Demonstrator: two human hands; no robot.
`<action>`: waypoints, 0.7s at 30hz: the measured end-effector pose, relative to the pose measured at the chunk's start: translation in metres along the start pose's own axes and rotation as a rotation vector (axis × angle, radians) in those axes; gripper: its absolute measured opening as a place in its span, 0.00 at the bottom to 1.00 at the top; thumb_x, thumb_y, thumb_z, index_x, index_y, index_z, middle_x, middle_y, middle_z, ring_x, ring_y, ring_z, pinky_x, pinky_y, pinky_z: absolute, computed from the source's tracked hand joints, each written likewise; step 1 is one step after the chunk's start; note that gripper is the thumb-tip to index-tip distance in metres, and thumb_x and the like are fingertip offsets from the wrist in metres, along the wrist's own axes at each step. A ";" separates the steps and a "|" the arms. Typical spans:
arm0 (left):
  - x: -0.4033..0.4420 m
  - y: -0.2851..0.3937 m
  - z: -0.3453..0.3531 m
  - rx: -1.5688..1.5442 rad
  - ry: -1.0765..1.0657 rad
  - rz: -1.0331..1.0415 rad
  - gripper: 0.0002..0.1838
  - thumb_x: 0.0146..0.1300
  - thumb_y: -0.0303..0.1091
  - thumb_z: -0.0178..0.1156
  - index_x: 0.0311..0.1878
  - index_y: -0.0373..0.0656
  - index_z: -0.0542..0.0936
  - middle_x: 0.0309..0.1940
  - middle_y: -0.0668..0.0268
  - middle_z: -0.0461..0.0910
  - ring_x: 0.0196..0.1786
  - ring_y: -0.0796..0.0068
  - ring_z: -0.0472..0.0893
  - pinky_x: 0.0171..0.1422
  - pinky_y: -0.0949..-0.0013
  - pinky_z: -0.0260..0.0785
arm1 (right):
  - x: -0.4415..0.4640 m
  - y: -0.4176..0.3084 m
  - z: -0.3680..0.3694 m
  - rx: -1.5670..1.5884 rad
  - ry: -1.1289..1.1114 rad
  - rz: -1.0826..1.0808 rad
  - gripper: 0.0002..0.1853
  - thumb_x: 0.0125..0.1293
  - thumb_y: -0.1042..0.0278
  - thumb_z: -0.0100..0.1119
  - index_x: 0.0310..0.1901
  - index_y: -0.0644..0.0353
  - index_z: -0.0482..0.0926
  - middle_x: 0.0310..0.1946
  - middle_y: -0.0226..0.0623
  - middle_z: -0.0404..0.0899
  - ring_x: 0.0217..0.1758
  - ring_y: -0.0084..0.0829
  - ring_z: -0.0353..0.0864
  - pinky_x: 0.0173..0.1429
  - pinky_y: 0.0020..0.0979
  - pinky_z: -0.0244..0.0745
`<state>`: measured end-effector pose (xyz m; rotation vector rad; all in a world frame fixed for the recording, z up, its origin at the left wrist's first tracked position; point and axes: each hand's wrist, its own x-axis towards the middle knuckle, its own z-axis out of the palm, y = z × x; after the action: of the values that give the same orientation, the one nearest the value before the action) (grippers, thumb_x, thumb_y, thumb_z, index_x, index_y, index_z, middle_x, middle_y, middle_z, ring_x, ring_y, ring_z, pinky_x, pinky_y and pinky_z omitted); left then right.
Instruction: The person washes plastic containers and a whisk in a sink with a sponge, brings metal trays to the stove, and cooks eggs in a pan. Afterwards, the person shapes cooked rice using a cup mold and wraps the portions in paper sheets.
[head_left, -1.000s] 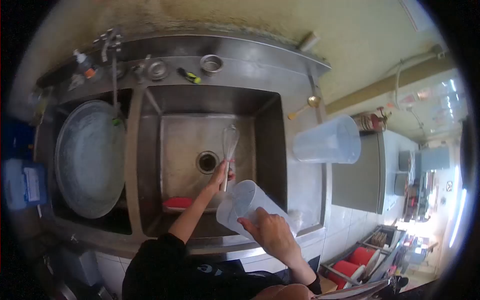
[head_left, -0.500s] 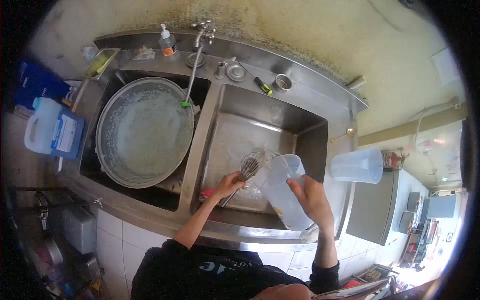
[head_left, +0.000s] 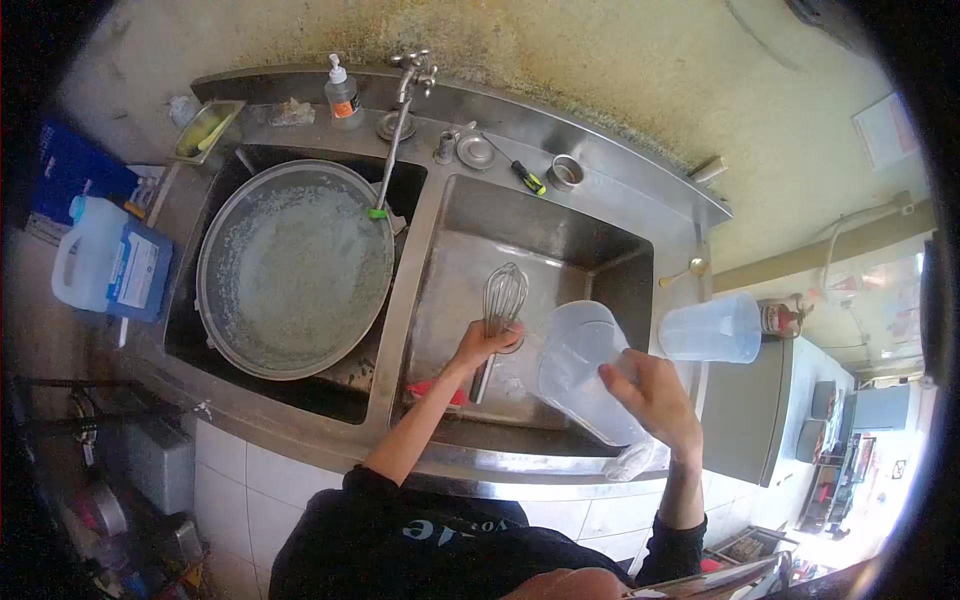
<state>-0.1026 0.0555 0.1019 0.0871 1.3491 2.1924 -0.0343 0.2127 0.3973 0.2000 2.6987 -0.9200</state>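
My left hand (head_left: 483, 345) is closed around a wire whisk (head_left: 505, 292), whose loops point toward the back of the right sink basin (head_left: 470, 255). My right hand (head_left: 655, 398) grips a translucent plastic jug (head_left: 588, 370) by its side, tilted with its mouth toward the whisk. A thin pale streak shows between the jug's rim and my left hand; whether it is water I cannot tell. Beneath my left forearm, something red (head_left: 437, 391) lies at the front of the basin.
A large round pan (head_left: 212, 290) of cloudy liquid fills the left basin under the faucet (head_left: 405, 95). A second translucent jug (head_left: 712, 330) lies on the right ledge. Along the back stand a soap bottle (head_left: 343, 100) and a screwdriver (head_left: 527, 178); a blue-liquid jug (head_left: 110, 260) is at left.
The whisk has moved away from the jug and turned more upright in view. My right hand has shifted the jug slightly to the right. More of the red thing shows.
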 end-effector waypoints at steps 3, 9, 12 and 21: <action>0.016 0.014 0.017 0.016 -0.017 -0.029 0.14 0.57 0.37 0.63 0.43 0.39 0.79 0.34 0.67 0.81 0.35 0.80 0.77 0.39 0.76 0.69 | 0.008 0.007 0.017 -0.220 -0.112 -0.038 0.26 0.61 0.47 0.55 0.26 0.69 0.76 0.18 0.56 0.74 0.26 0.51 0.79 0.31 0.42 0.72; 0.033 -0.027 0.035 -0.287 0.040 -0.264 0.15 0.55 0.37 0.65 0.43 0.40 0.76 0.33 0.64 0.81 0.39 0.73 0.82 0.37 0.75 0.74 | 0.025 0.015 0.043 -0.468 -0.235 -0.097 0.27 0.59 0.44 0.56 0.28 0.68 0.77 0.20 0.57 0.75 0.29 0.54 0.78 0.36 0.45 0.73; 0.023 -0.032 0.038 -0.376 0.075 -0.343 0.14 0.55 0.37 0.65 0.41 0.40 0.77 0.31 0.64 0.81 0.34 0.75 0.82 0.33 0.75 0.74 | 0.029 0.024 0.039 -0.513 -0.198 -0.062 0.26 0.60 0.46 0.55 0.28 0.69 0.76 0.19 0.56 0.75 0.26 0.54 0.77 0.33 0.44 0.73; -0.034 0.069 0.032 0.158 0.129 -0.316 0.15 0.50 0.36 0.70 0.38 0.42 0.77 0.28 0.68 0.77 0.33 0.81 0.77 0.32 0.78 0.69 | 0.019 0.127 0.105 0.781 0.301 0.231 0.19 0.64 0.54 0.53 0.41 0.66 0.78 0.30 0.39 0.79 0.33 0.25 0.76 0.40 0.26 0.71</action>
<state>-0.0925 0.0416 0.1830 -0.1989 1.4927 1.8539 -0.0008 0.2491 0.2385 0.8398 2.3241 -1.9363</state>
